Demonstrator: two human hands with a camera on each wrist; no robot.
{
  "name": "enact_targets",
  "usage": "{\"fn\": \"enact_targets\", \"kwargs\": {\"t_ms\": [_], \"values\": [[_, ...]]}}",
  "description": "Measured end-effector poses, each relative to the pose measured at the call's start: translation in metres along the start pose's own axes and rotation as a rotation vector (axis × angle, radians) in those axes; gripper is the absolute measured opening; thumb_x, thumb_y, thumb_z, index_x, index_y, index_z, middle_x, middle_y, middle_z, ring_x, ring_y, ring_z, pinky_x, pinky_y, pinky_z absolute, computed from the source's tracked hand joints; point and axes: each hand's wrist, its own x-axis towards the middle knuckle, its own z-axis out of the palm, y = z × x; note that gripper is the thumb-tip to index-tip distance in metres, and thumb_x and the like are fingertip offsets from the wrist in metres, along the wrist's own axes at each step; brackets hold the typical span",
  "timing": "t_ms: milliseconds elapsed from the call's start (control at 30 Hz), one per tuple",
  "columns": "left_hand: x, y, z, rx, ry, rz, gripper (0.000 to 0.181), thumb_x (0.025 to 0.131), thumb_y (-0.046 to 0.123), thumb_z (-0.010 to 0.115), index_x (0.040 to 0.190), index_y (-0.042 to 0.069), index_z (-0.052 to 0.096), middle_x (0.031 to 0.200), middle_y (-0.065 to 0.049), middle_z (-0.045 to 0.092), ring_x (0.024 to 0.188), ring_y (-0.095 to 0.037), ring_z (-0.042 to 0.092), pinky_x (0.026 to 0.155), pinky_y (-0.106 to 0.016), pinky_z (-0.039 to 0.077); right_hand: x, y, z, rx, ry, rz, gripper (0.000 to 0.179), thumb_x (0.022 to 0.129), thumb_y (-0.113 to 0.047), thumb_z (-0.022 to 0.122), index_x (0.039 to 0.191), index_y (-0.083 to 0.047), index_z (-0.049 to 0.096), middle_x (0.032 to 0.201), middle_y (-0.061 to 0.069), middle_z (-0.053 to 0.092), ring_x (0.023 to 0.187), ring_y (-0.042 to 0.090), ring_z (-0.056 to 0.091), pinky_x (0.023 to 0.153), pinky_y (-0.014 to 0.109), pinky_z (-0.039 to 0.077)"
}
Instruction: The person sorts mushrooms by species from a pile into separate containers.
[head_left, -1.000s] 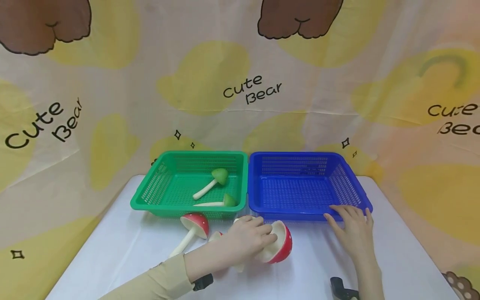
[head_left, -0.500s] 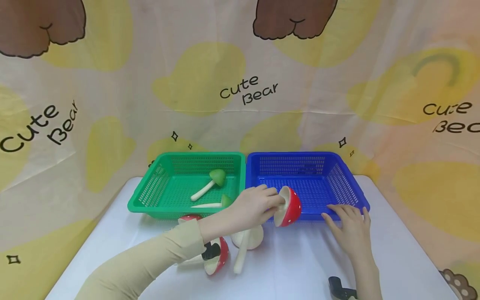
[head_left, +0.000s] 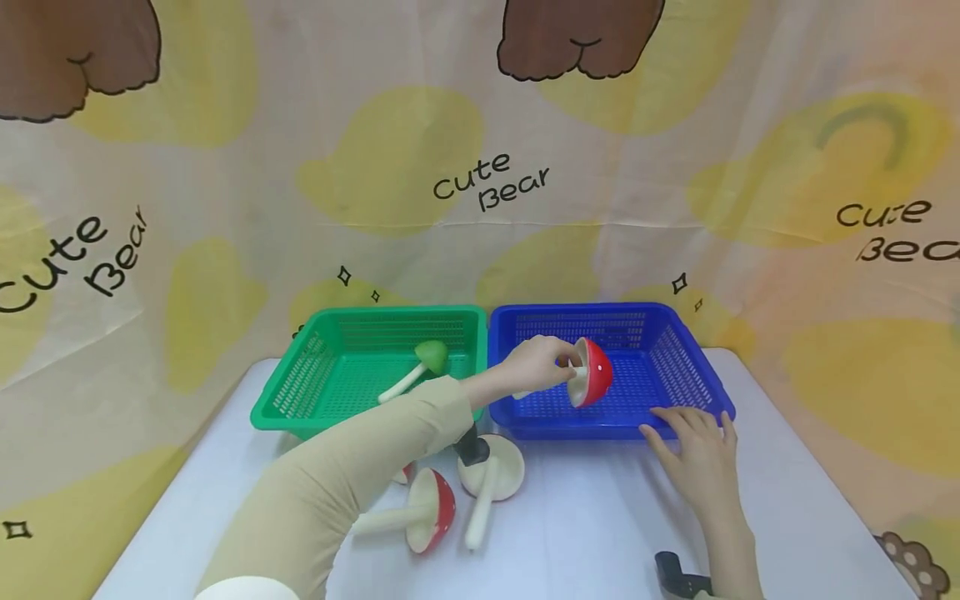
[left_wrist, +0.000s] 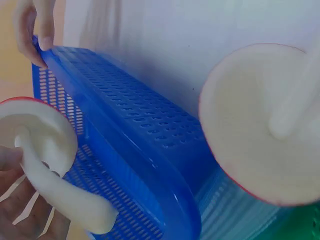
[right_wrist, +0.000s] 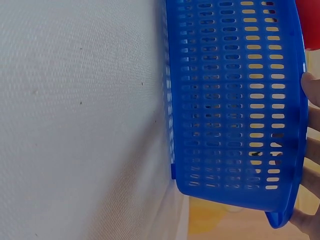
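Note:
My left hand [head_left: 542,363] pinches the pale stem of a red toy mushroom [head_left: 597,373] with white dots, held above the blue basket [head_left: 660,429]. In the left wrist view, that mushroom's stem [left_wrist: 62,197] points away from the fingers, with the cap's pale underside showing. My right hand [head_left: 699,467] holds the basket's front rim near its right corner, thumb outside and fingers over the edge. On the table, one red mushroom lies cap down, its pale underside [head_left: 504,468] up. Another mushroom [head_left: 442,510] lies on its side, and a third is mostly hidden by my left sleeve.
A green basket [head_left: 273,414] stands left of the blue one, against it. A green-capped mushroom [head_left: 431,357] lies inside. The white table [head_left: 592,533] ends at a printed curtain [head_left: 360,167]. A black wrist mount [head_left: 678,577] sits by the right forearm.
My left hand has lifted the red mushroom off the table and carried it up and forward over the blue basket. My right hand has stayed on the rim.

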Motion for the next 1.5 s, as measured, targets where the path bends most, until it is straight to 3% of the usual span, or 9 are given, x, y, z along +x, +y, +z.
{"fn": "enact_targets", "kwargs": {"t_ms": [267, 533, 867, 1133, 1367, 1500], "values": [[0.024, -0.009, 0.020, -0.073, -0.017, -0.136, 0.020, 0.091, 0.020, 0.063, 0.108, 0.012, 0.071, 0.105, -0.004, 0.071, 0.083, -0.013, 0.062, 0.064, -0.021, 0.047, -0.001, 0.002, 0.002, -0.001, -0.002, -0.001, 0.032, 0.086, -0.027, 0.070, 0.110, -0.007, 0.067, 0.112, 0.021, 0.066, 0.115, 0.043, 0.050, 0.109, 0.070, 0.017], [0.030, -0.027, 0.046, -0.125, -0.042, -0.238, 0.020, 0.089, 0.015, 0.064, 0.106, 0.009, 0.072, 0.109, -0.006, 0.071, 0.095, -0.019, 0.063, 0.078, -0.028, 0.051, 0.001, 0.002, 0.002, 0.006, 0.026, -0.020, 0.030, 0.084, -0.025, 0.072, 0.108, -0.007, 0.068, 0.109, 0.020, 0.067, 0.112, 0.042, 0.052, 0.108, 0.070, 0.018], [0.030, -0.039, 0.056, -0.082, -0.051, -0.245, 0.018, 0.088, 0.014, 0.064, 0.102, 0.008, 0.073, 0.109, -0.008, 0.071, 0.094, -0.020, 0.061, 0.076, -0.029, 0.048, 0.001, 0.001, 0.002, 0.002, 0.024, -0.017, 0.030, 0.084, -0.026, 0.072, 0.107, -0.008, 0.069, 0.109, 0.019, 0.068, 0.112, 0.041, 0.052, 0.107, 0.070, 0.018], [0.028, -0.040, 0.062, -0.086, -0.070, -0.250, 0.017, 0.086, 0.014, 0.065, 0.100, 0.009, 0.073, 0.111, -0.008, 0.070, 0.093, -0.019, 0.059, 0.077, -0.027, 0.046, 0.000, -0.001, 0.000, -0.006, 0.018, -0.010, 0.030, 0.084, -0.026, 0.072, 0.108, -0.008, 0.070, 0.110, 0.018, 0.068, 0.113, 0.040, 0.053, 0.108, 0.069, 0.018], [0.023, -0.042, 0.062, -0.031, -0.062, -0.245, 0.020, 0.087, 0.016, 0.065, 0.105, 0.011, 0.072, 0.119, -0.007, 0.067, 0.108, -0.023, 0.061, 0.089, -0.036, 0.049, 0.000, 0.001, 0.002, -0.004, 0.022, -0.012, 0.030, 0.085, -0.027, 0.071, 0.108, -0.008, 0.069, 0.110, 0.019, 0.067, 0.114, 0.041, 0.051, 0.109, 0.069, 0.017], [0.017, -0.041, 0.061, 0.021, -0.051, -0.277, 0.020, 0.087, 0.020, 0.067, 0.106, 0.015, 0.071, 0.116, -0.003, 0.068, 0.096, -0.018, 0.062, 0.078, -0.032, 0.051, -0.001, 0.002, 0.003, -0.005, 0.022, -0.008, 0.030, 0.085, -0.027, 0.071, 0.109, -0.007, 0.068, 0.110, 0.019, 0.067, 0.114, 0.041, 0.051, 0.109, 0.069, 0.018]]}}
